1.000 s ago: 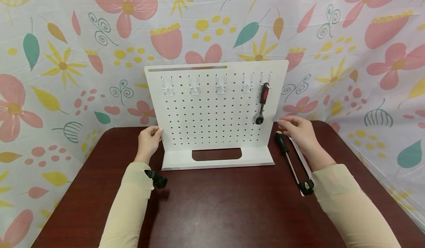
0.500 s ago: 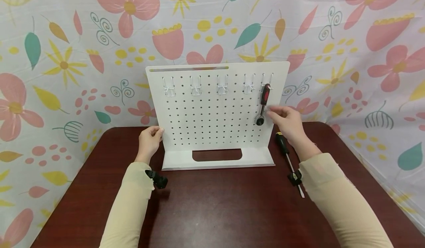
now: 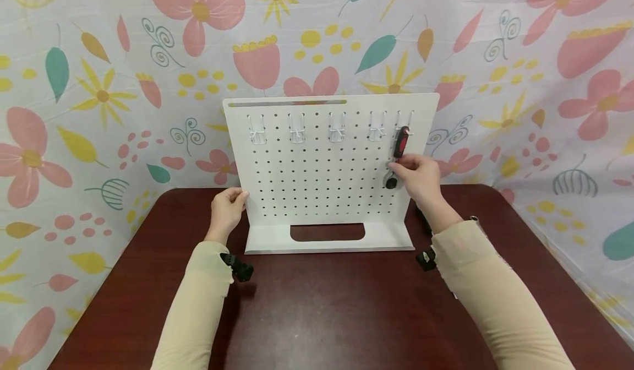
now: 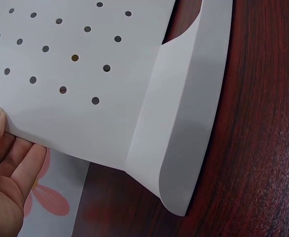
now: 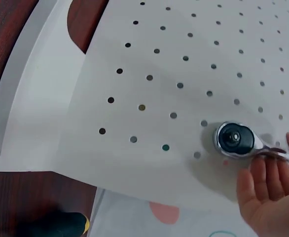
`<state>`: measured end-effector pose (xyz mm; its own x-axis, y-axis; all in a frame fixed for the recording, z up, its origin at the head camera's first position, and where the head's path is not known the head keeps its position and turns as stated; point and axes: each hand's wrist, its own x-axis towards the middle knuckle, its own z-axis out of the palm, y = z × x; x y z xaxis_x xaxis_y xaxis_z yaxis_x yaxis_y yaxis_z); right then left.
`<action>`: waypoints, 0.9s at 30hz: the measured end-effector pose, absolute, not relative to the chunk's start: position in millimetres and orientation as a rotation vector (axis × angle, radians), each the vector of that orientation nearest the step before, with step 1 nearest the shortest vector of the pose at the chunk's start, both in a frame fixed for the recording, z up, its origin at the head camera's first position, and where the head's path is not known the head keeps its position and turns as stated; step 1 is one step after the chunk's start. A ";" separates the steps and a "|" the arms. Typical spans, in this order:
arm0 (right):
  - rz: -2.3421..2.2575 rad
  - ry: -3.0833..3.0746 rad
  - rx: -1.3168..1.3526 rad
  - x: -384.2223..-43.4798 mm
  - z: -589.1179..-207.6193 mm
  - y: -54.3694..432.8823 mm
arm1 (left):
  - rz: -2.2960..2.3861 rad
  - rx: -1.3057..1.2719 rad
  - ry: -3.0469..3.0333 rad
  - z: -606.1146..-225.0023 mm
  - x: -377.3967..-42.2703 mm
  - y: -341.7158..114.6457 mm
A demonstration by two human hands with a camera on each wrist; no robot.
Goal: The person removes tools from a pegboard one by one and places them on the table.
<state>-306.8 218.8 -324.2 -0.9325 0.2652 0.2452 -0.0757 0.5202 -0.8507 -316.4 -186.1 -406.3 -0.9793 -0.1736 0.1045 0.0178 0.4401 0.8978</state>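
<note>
A white pegboard point(image 3: 317, 194) stands upright on the table. My left hand point(image 3: 227, 210) pinches its left edge, thumb on the front face and fingers behind, as the left wrist view also shows. From the rightmost hook at the top hangs a ratchet wrench point(image 3: 402, 141) with a black and red handle, its round head point(image 5: 236, 138) downward. My right hand point(image 3: 420, 180) holds the wrench's metal shaft between thumb and fingers, just above the head. The fingers cover part of the shaft in the head view.
Several white wire hooks point(image 3: 337, 128) line the board's upper part. A screwdriver with a dark handle point(image 5: 60, 224) lies right of the board, mostly hidden under my right arm in the head view. A floral cloth point(image 3: 317, 28) hangs behind the dark red table point(image 3: 317, 309).
My right hand has moved left from beside the board to the ratchet wrench and taken hold of its shaft. The left hand stays on the board's edge.
</note>
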 end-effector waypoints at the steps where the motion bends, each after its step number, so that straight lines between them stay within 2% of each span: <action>1: 1.371 -2.425 -0.160 -307.1 -324.0 217.5 | -1.564 0.134 -2.506 -406.1 -316.5 -186.4; 27: 1.202 -2.598 0.102 -263.0 -315.7 232.4 | -1.586 0.129 -2.503 -409.4 -319.9 -184.2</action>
